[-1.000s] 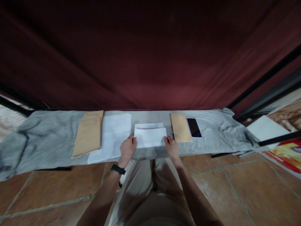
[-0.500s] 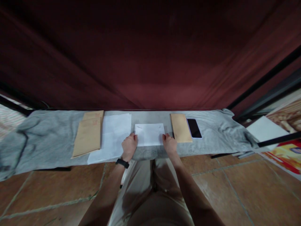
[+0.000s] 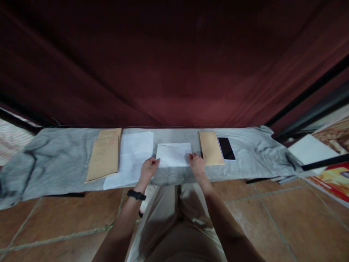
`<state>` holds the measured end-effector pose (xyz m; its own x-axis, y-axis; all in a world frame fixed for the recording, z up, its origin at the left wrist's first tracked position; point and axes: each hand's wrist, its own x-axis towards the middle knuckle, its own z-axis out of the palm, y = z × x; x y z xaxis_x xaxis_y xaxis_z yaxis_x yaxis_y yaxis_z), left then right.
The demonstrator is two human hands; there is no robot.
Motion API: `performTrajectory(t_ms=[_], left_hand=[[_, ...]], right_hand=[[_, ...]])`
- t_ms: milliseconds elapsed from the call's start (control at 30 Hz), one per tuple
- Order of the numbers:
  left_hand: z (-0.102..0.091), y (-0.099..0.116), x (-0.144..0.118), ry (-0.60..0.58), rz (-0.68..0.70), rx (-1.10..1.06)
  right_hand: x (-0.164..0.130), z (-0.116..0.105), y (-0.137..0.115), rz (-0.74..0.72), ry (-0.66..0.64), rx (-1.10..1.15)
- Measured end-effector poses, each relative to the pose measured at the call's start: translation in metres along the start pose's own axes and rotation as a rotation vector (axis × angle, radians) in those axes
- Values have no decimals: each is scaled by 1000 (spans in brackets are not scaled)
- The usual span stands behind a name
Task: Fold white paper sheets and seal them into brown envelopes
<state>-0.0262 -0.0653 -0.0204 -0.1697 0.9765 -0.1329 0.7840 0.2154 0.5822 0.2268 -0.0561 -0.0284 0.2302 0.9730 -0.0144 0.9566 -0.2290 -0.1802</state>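
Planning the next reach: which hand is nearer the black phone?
Right. The right hand rests on the folded white paper, with one brown envelope between it and the phone. The left hand is at the paper's far corner.

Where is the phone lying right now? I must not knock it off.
In the head view, the phone lies on the grey cloth, right of centre, directly beside the right-hand brown envelope.

White paper (image 3: 173,154) now folded shorter than before.
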Motion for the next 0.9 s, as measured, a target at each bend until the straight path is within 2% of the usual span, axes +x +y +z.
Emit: performTrajectory(t_ms=[233,633,900], left_hand=[[2,3,12,-30,-66,82],[-8,30,7,-51,-179,237],[-9,38,7,-56,-204,272]], right_hand=[[5,3,-1,-11,27,-2],[19,6,-5,-4,96,-18],[19,4,-7,14,114,-11]])
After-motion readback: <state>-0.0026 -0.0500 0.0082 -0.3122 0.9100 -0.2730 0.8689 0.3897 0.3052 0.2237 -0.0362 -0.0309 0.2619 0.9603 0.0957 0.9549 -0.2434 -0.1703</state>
